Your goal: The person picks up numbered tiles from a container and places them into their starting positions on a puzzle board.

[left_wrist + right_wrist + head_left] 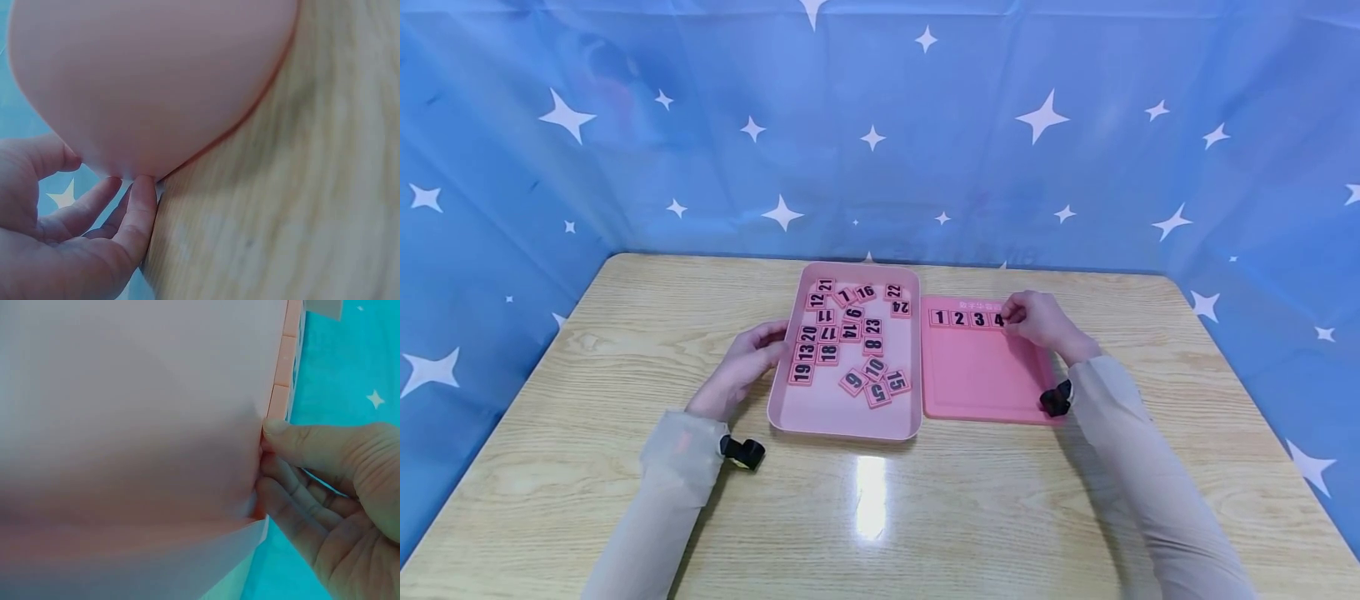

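Note:
A pink tray (820, 414) with a low rim holds several loose pink number tiles (828, 354), turned various ways. My left hand (741, 367) is at the tray's left side; in the left wrist view its fingertips (145, 184) touch the outer wall. To the tray's right lies a flat pink board (985, 375). Tiles 1, 2 and 3 (979, 319) line up along its far edge. My right hand (1041, 321) pinches the 4 tile (997, 320) at the end of that row, its fingers covering part of the tile.
Both tray and board lie on a wood-grain table (880, 533) near its far edge. A blue curtain (850, 167) with white stars hangs behind and at both sides. Black wrist cameras (745, 453) sit on both sleeves.

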A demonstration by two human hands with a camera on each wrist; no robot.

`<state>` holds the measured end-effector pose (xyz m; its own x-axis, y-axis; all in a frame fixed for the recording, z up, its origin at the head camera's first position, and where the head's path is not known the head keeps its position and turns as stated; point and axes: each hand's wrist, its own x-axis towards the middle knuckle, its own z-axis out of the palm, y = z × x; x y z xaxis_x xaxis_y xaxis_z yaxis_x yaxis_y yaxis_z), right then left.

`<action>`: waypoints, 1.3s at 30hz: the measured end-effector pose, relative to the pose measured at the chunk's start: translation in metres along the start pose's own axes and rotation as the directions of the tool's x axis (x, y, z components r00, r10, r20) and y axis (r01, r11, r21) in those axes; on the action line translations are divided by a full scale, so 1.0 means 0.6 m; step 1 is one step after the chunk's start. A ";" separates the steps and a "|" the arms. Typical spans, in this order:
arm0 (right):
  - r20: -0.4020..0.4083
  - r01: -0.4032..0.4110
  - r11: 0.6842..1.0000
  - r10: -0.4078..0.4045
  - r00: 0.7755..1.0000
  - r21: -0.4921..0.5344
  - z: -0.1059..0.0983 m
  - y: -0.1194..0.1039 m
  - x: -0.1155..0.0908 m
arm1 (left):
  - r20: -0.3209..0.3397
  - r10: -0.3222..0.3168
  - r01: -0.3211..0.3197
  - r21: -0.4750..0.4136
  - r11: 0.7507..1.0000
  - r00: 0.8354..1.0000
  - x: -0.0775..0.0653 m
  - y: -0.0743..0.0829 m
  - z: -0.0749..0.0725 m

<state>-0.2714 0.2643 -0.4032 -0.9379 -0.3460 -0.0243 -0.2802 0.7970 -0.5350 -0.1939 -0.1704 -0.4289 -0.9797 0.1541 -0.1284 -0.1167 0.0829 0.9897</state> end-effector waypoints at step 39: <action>0.016 0.040 0.996 -0.039 0.999 -0.079 -0.010 -0.018 -0.003 | -0.013 -0.074 0.075 0.009 0.997 0.997 0.008 -0.006 0.000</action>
<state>-0.2677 0.2595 -0.3921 -0.9230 -0.3844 -0.0172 -0.3325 0.8192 -0.4672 -0.1983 -0.1702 -0.4330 -0.9703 0.1348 -0.2009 -0.1879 0.1031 0.9768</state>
